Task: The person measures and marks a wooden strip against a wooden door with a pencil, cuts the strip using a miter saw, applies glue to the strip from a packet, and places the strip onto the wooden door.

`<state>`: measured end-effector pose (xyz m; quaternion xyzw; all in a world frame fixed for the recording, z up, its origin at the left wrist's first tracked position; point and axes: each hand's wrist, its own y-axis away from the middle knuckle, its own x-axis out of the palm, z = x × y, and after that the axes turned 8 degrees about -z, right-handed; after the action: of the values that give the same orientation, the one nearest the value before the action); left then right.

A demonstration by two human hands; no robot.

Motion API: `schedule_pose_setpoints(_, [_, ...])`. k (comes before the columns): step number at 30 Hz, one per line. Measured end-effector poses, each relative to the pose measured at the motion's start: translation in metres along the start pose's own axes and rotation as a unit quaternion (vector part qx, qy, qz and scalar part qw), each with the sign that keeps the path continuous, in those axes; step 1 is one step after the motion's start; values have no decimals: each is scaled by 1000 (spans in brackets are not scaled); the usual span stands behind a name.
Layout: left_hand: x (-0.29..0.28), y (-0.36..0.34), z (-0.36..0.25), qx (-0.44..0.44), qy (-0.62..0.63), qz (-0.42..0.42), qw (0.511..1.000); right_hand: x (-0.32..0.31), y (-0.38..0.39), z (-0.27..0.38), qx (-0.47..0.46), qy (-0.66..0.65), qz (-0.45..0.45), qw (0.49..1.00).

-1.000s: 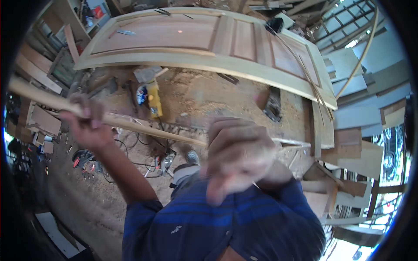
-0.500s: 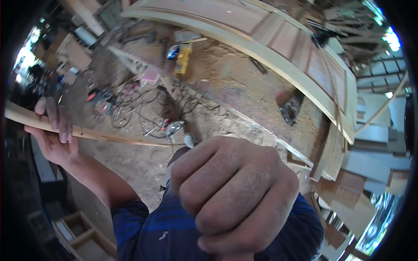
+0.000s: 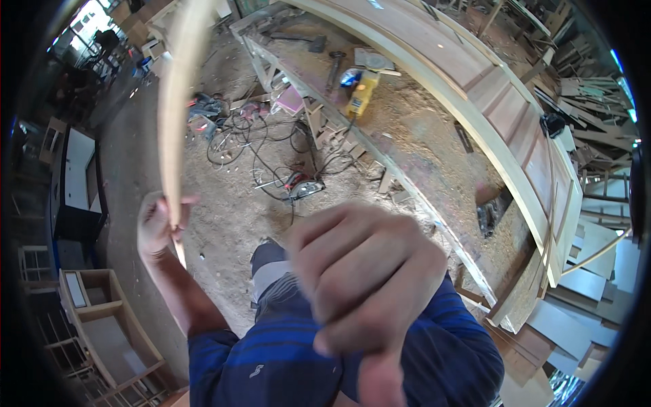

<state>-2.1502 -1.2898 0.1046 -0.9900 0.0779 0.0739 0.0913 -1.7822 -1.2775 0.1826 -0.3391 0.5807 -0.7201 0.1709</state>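
Out to the left, my left hand (image 3: pixel 156 227) is closed around the lower part of a long, pale wooden strip (image 3: pixel 175 115). The strip stands nearly upright in the view, running past the top edge and thinning below the hand. Close in front of my chest, my right hand (image 3: pixel 369 271) is curled into a fist, blurred by motion. Its back and knuckles show; whatever its fingers hold, if anything, is hidden. It is apart from the strip.
A large panelled wooden door (image 3: pixel 468 81) lies across a sawdust-covered bench at upper right, with a yellow tool (image 3: pixel 363 95) nearby. On the dusty floor are a circular saw (image 3: pixel 306 188) and tangled cables (image 3: pixel 237 142). An unfinished cabinet frame (image 3: pixel 112 325) stands at lower left.
The strip has swung from nearly level to nearly upright, with my left hand shifting right around it. My right fist has moved slightly. The whole view has turned toward the left.
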Motion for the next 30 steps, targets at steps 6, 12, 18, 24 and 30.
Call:
schedule_pose_setpoints(6, [-83,24,103,-219,99,19,970,-23,48,-84,114,378,-124,910])
schedule_pose_setpoints(12, [-202,44,210,-320,176,106,925,25,73,-230,332,330,-232,853])
schedule_pose_setpoints(18, [-332,59,258,-354,135,117,918,85,90,-336,421,367,-218,800])
schedule_pose_setpoints(24, [-442,52,273,-368,83,74,923,131,110,-434,456,349,-259,777])
schedule_pose_setpoints(30, [-535,9,307,-372,15,59,926,126,164,-543,461,355,-365,727])
